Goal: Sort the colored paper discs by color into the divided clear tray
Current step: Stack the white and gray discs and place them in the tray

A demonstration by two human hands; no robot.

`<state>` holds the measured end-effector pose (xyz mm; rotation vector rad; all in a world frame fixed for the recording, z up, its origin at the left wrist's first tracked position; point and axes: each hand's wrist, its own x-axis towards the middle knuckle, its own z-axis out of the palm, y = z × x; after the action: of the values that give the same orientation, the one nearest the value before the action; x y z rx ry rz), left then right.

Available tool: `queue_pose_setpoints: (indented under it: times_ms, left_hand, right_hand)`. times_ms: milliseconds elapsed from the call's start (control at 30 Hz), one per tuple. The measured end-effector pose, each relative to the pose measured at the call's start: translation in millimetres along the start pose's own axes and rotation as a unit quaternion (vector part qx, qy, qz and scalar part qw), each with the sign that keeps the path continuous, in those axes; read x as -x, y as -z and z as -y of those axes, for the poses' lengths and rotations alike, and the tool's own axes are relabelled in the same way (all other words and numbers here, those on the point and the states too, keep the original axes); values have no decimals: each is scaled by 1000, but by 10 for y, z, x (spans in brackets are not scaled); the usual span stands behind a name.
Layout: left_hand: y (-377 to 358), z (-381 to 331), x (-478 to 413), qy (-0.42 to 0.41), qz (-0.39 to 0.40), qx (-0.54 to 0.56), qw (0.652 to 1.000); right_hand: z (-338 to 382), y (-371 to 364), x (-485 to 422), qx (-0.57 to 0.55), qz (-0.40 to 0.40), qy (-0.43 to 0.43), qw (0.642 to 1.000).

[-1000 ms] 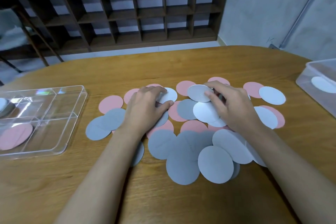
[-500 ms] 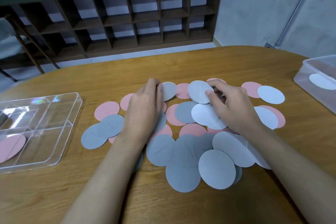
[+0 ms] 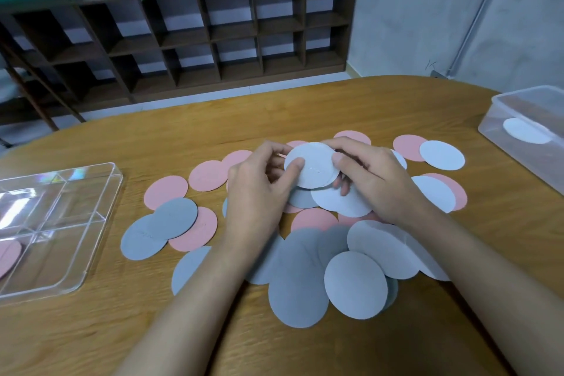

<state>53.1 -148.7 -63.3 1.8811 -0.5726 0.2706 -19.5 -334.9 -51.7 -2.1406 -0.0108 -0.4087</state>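
White disc (image 3: 314, 171): you have it lifted just above the middle of the pile (image 3: 297, 293), its face tilted toward you.
Left hand (image 3: 259, 192): fingers (image 3: 271, 148) curled, thumb pressed on the disc's left edge, pinching it.
Right hand (image 3: 378, 180): thumb on the right edge and fingers curled beneath, so both hands hold the one disc (I cannot tell whether a second sheet clings behind it).
Tray (image 3: 70, 253): on the surface (image 3: 305, 107) at your left, well apart from the pile. A pink disc (image 3: 7, 255) lies in its near-left compartment, half out of frame, and it is the only one I can see in there.
Pile: pink, grey and white discs overlap loosely between and beyond your forearms, with the grey ones nearest you.
Bin (image 3: 518, 101): clear, at the far right, with a white disc in it. It is not the divided tray.
Progress: barely started, by my reading. One disc sits sorted in view and nearly the whole spread is left.
Next: most likely you carry the white disc left, over the pile, to a compartment of its own and away from the pink.
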Motion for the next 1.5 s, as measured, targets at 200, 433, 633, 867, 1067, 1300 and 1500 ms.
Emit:
queue_pose_setpoints:
  times_ms: [200, 433, 633, 867, 1067, 1300, 1500]
  left_hand:
    - [-39, -6, 45, 13, 2, -32, 999]
    - [-127, 60, 87, -117, 223, -144, 957]
    - [-141, 95, 84, -169, 224, -202, 938]
    - [-79, 55, 64, -234, 141, -207, 939]
    - [-75, 50, 46, -150, 33, -106, 982]
    - [-73, -66, 50, -41, -8, -27, 999]
    - [-83, -73, 61, -33, -8, -21, 999]
  right_hand:
    - [-33, 18, -9, 51, 1, -4, 999]
    - [-191, 238, -69, 46, -54, -22, 997]
    - [-225, 223, -71, 54, -48, -13, 997]
    - [-196, 176, -52, 54, -32, 0, 998]
    - [-118, 121, -16, 40, -19, 11, 999]
    - [-91, 99, -13, 28, -16, 7, 999]
    - [-73, 96, -10, 43, 3, 15, 999]
